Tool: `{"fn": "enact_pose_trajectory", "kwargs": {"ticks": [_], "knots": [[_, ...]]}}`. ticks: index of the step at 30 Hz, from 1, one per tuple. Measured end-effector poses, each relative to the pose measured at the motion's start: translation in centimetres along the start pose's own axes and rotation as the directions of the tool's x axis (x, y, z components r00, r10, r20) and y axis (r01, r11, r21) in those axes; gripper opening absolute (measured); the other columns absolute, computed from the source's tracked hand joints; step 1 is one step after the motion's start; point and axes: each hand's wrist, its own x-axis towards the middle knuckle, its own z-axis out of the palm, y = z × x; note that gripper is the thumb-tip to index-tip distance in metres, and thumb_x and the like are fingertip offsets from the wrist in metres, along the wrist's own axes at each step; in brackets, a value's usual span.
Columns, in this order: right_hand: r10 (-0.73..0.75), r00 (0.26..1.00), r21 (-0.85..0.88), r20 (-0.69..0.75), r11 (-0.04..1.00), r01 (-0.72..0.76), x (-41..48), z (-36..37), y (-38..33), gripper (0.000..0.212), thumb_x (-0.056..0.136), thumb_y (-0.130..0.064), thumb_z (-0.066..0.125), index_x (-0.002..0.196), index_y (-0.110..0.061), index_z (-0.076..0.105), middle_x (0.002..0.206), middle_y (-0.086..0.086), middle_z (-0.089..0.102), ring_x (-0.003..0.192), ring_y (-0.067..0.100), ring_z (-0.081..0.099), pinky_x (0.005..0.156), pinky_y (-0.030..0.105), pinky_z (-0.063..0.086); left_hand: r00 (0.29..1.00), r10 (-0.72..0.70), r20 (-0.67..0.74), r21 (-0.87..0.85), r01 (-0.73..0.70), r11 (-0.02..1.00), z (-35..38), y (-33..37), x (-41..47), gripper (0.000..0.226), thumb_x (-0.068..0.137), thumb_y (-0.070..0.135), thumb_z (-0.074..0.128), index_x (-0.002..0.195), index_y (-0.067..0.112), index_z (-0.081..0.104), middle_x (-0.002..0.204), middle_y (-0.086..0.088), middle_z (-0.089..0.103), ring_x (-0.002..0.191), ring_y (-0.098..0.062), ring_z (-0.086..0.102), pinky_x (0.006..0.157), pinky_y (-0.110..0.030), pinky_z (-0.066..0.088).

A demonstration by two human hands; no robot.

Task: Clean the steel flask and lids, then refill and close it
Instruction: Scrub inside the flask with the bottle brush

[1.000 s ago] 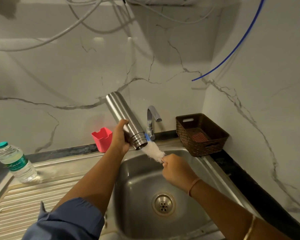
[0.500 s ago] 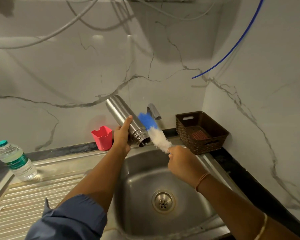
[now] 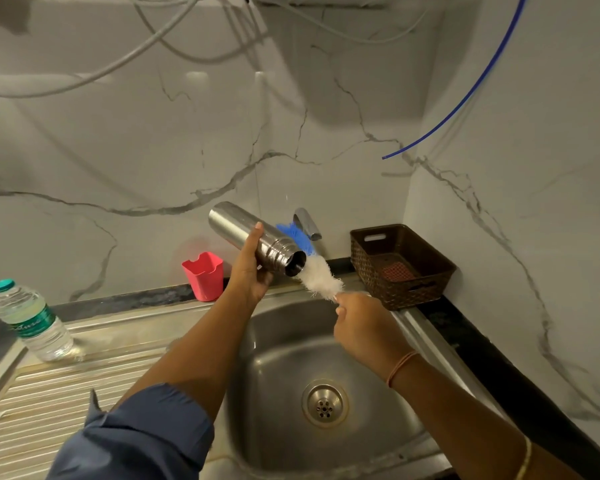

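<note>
Steel flask (image 3: 253, 237), uncapped and tilted with its open mouth toward the lower right, is held in the air over the back edge of the sink (image 3: 274, 362). The left hand (image 3: 248, 273) has its fingers wrapped round the body. The right hand (image 3: 361, 327) has its fingers clamped on the handle end of a white-and-blue bottle brush (image 3: 317, 271), which lies just beside the mouth, outside it. A brown basket (image 3: 406, 294) sits in the counter's back right corner.
</note>
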Motion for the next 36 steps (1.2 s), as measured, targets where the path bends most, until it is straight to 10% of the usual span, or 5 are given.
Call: {"fn": "enact_pose_trajectory", "kwargs": {"ticks": [6,16,25,36], "knots": [[-0.007,0.976,0.191,0.218,0.981,-0.036,-0.1,1.2,0.5,0.018,0.092,-0.008,0.046,0.089,-0.007,0.064,0.069,0.002,0.049,0.058,0.008,0.042,0.050,0.017,0.031,0.983,0.143,-0.115,-0.040,-0.149,0.988,-0.2,-0.5,0.3,0.094,0.054,0.023,0.089,0.133,0.007,0.039,0.120,-0.013,0.062,0.102,-0.028,0.066,0.089,-0.045,0.054],[0.115,0.974,0.026,0.193,0.992,-0.122,1.3,1.6,3.1,0.021,0.086,-0.005,0.046,0.068,-0.014,0.042,0.061,-0.002,0.038,0.054,0.010,0.039,0.046,0.018,0.026,0.972,0.180,-0.154,0.054,-0.174,0.983,-4.1,-0.2,-0.7,0.073,0.077,0.004,0.075,0.133,0.016,0.030,0.124,-0.009,0.052,0.111,-0.029,0.056,0.081,-0.043,0.052],[-0.165,0.983,-0.120,0.079,0.978,0.173,6.1,0.7,-1.7,0.029,0.091,-0.008,0.048,0.119,-0.009,0.053,0.104,0.013,0.063,0.091,0.028,0.061,0.075,0.031,0.046,0.984,0.071,-0.161,0.190,-0.040,0.981,-9.1,0.0,-2.0,0.089,0.078,0.003,0.073,0.141,0.026,0.014,0.125,-0.010,0.049,0.110,-0.030,0.056,0.080,-0.057,0.052],[-0.564,0.813,-0.712,0.147,0.510,0.483,14.6,2.2,-11.7,0.024,0.093,-0.008,0.044,0.112,-0.014,0.058,0.103,0.007,0.058,0.098,0.028,0.055,0.085,0.038,0.037,0.975,0.026,-0.222,0.086,-0.007,0.996,-13.3,0.0,-0.8,0.081,0.076,0.006,0.076,0.136,0.016,0.021,0.127,-0.017,0.050,0.106,-0.031,0.061,0.080,-0.058,0.054]]}}
